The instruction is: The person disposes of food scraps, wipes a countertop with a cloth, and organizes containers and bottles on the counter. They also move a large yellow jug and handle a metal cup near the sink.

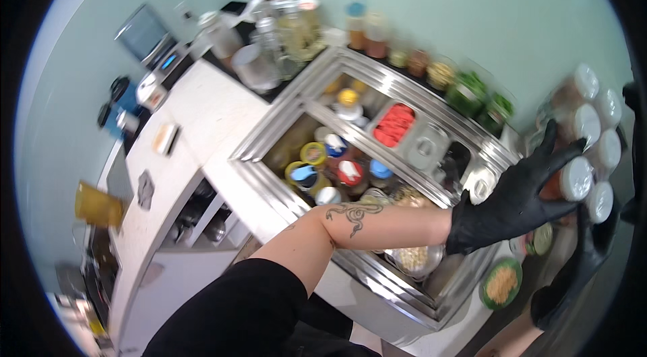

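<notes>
My left hand, in a black glove, reaches to the right with its fingers spread around a white-lidded jar of reddish contents; whether it grips the jar is unclear. My right hand, also black-gloved, is at the right rim, just below another white-lidded container. Its fingers are partly hidden. Several more such containers stand grouped beyond my hands. Beneath my left forearm lies an open steel-framed cold well with lidded bottles, a pan of red pieces and a bowl of pale chopped food.
Squeeze bottles and tubs of green leaves line the back edge. Glass jars and bottles crowd the back left corner. A white counter runs left, bearing a grey cloth. A green bowl of crumbs sits below my left hand.
</notes>
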The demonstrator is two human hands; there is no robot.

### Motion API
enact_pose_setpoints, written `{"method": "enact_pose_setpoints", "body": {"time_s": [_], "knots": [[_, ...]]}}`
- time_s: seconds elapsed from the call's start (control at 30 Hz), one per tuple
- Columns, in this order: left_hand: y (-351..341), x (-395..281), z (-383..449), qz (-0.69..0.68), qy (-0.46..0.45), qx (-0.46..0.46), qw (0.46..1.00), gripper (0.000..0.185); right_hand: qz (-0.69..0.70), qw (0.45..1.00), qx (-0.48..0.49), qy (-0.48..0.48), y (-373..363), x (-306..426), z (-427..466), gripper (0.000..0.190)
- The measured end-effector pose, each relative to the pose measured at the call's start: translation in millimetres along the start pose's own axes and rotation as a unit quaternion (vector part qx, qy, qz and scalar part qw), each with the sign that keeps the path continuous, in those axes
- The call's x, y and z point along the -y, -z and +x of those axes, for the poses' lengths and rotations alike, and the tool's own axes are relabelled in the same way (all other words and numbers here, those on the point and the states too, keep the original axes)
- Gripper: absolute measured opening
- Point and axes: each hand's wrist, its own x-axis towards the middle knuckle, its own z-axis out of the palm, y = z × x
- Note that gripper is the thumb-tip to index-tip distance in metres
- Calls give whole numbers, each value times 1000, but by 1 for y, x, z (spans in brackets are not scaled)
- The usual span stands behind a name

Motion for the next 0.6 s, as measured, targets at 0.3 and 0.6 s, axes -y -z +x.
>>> {"method": "enact_pose_setpoints", "body": {"time_s": [0.3,0.6], "knots": [[259,-149,-157,213,64,-183,958,69,160,961,223,-26,-246,157,-113,49],[501,-262,-309,296,108,-352,881,71,294,858,420,38,-522,273,-253,49]]}}
